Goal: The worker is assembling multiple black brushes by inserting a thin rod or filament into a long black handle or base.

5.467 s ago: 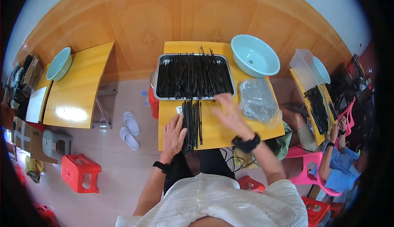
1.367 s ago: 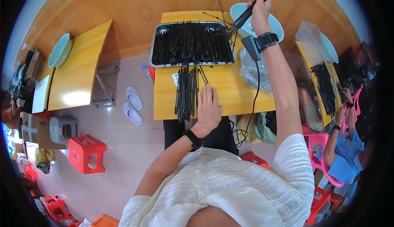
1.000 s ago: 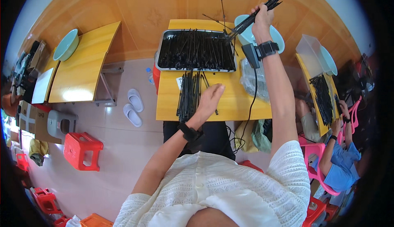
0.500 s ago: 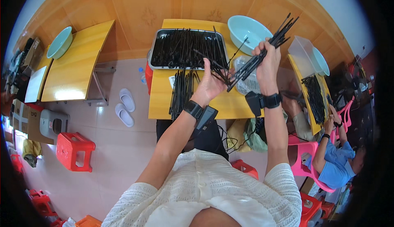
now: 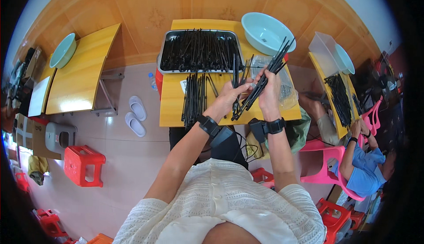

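Head view, looking down: nearest to us is the person's white knitted top (image 5: 221, 204), with both bare forearms rising from it toward the yellow surface (image 5: 170, 107). Each wrist carries a black band. The left hand (image 5: 229, 97) is raised over the near edge of the surface, its fingers (image 5: 244, 86) closed around a few thin black sticks (image 5: 236, 83) that stand nearly upright. Just beside it, the right hand (image 5: 268, 91) has its fingers wrapped tight around a bundle of black sticks (image 5: 265, 78), which slants up and to the right and fans out at its far end. The two hands are close together, the lower ends of their sticks crossing between them.

On the surface to the left of the hands we see a loose pile of black sticks (image 5: 194, 98) lying lengthwise. To the right of the hands lies a clear plastic bag (image 5: 285, 87). Beyond these sits a grey metal tray (image 5: 164, 49), filled with many more black sticks. At the far right corner of the surface stands a pale blue basin (image 5: 265, 32).

Off to the left stands a second yellow table (image 5: 84, 71) with a green bowl (image 5: 62, 49), and a pair of white slippers (image 5: 134, 117) lies on the floor. At the right, another person in blue (image 5: 364, 173) sits on a pink chair (image 5: 327, 164).
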